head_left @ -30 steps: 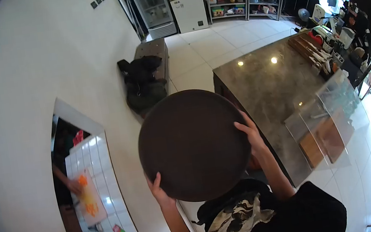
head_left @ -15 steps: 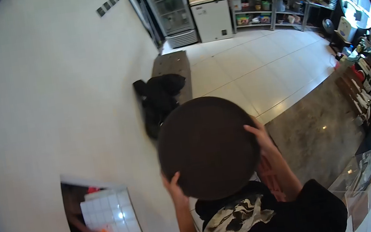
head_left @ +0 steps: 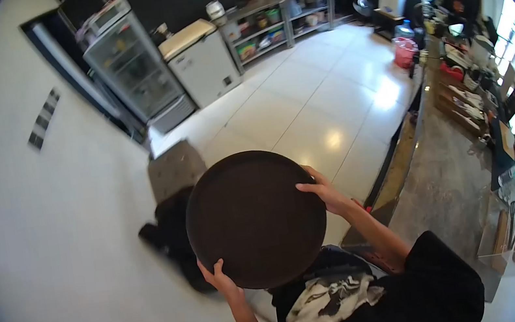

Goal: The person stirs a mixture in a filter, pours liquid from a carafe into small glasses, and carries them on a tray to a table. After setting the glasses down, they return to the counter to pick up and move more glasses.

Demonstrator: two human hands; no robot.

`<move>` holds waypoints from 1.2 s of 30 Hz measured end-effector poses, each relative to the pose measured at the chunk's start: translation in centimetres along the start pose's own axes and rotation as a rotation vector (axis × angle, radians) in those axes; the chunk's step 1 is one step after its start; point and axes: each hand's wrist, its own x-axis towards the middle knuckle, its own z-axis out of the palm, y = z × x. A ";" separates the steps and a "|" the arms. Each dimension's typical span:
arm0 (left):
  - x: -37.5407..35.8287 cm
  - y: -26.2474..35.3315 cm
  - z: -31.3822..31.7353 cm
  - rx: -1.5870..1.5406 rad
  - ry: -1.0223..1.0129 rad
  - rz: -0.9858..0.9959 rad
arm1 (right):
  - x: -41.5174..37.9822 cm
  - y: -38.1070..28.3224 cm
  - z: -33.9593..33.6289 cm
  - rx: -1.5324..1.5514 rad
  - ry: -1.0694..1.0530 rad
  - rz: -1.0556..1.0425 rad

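Observation:
I hold a round dark brown tray (head_left: pixel 253 217) in front of my chest with both hands, its flat face turned up toward the camera. My left hand (head_left: pixel 219 278) grips the rim at the lower left. My right hand (head_left: pixel 322 192) grips the rim at the upper right, fingers curled over the edge. Nothing lies on the tray.
A white wall (head_left: pixel 53 255) runs along my left, with a dark bench (head_left: pixel 173 169) and a black bag (head_left: pixel 172 235) at its foot. A grey stone counter (head_left: pixel 442 161) stands to my right. A glass-door fridge (head_left: pixel 129 70), a white chest freezer (head_left: pixel 200 60) and shelves (head_left: pixel 277 16) line the far wall across the white tiled floor.
My view has swung right and forward: the wall hatch with the tiled counter has left the frame, the fridge and freezer are nearer. The tray stays in both hands.

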 end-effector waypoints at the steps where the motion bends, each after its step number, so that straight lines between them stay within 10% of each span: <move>1: 2.7 -0.2 2.9 0.030 -0.135 -0.025 | 1.0 -1.1 -1.5 -0.011 0.114 -0.049; 9: 11.0 -5.7 31.5 0.201 -1.006 -0.183 | -5.0 -3.0 -11.6 0.229 0.994 -0.512; 15: -0.5 -14.8 53.5 0.322 -1.640 -0.135 | -12.2 -3.9 -19.7 0.305 1.550 -0.741; 21: -17.9 -22.2 62.7 0.385 -2.061 0.167 | -19.0 -2.3 -22.5 0.382 2.121 -0.742; 27: -30.5 -31.9 62.8 0.361 -2.312 0.027 | -22.5 3.0 -24.0 0.073 2.696 -0.269; 33: -31.8 -33.4 62.9 0.288 -2.404 0.016 | -24.2 6.5 -24.2 -0.392 2.703 0.986; 36: -28.6 -31.0 66.5 0.256 -2.469 0.093 | -24.5 7.2 -25.2 -0.532 2.919 0.776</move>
